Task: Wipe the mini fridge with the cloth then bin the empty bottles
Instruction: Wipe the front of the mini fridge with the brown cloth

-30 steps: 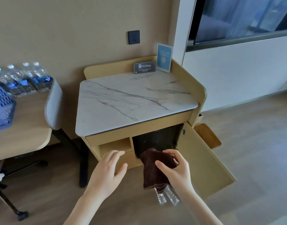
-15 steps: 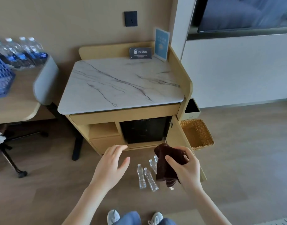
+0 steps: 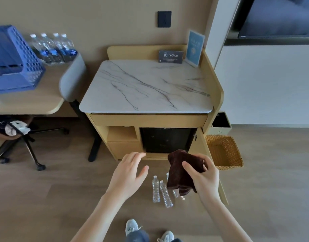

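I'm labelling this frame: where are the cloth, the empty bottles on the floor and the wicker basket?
cloth (image 3: 176, 177), head view, on its hanging middle fold.
empty bottles (image 3: 155, 191), head view, on the leftmost bottle's body.
wicker basket (image 3: 228, 166), head view, on its near rim.

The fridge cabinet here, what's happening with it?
A person stands facing the cabinet, whose door is open on a black mini fridge. Their right hand grips a dark brown cloth in front of it; the left hand hovers open, holding nothing. A few clear bottles lie on the floor by their shoes, not yet binned. A wicker basket sits right of the cabinet.
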Motion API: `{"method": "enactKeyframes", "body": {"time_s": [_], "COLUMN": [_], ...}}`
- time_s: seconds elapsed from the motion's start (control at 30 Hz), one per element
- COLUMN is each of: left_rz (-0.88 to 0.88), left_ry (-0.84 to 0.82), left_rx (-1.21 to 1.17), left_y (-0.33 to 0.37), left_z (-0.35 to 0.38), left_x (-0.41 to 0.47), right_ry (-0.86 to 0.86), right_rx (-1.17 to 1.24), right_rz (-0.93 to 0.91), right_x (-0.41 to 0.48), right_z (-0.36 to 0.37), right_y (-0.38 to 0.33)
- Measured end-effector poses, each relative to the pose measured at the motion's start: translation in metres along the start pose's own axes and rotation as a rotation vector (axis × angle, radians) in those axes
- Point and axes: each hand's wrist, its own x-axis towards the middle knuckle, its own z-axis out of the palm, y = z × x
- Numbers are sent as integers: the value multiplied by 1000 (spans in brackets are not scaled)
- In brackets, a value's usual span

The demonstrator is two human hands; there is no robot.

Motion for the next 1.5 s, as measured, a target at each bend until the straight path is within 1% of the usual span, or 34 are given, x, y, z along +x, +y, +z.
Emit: {"method": "enactKeyframes", "body": {"time_s": [0.23,0.47,0.67,0.77,0.87,0.97,1.13,1.37,1.4,1.5], "left_rz": [-22,-30,73,105,112,128,142,213,239,389], "left_ry": [-8,-27,-115,-173,-229,-270,-278,-155,-132,-12], "left_rx": [19,37,127,127,103,95,59,9,8,28], "left_y": [0,-21,-60,-86,-120,-162,-232,-325,-333,-357], "left_z": [-1,-3,-10,-8,10,46,138,311,330,384], "left_x": [2,19,75,108,134,164,204,253,260,281], "right_ry": [-16,-17,-1,25,59,107,143,175,175,161], "right_rx": [29,27,3,0,-4,-4,-10,6,0,-30], "right_rz": [30,40,81,110,132,156,203,182,168,80], "right_x": [9,29,62,80,100,130,180,238,246,268], "right_z": [5,23,51,71,97,127,165,191,193,196], "right_y": [2,5,11,20,39,76,172,352,372,432]}}
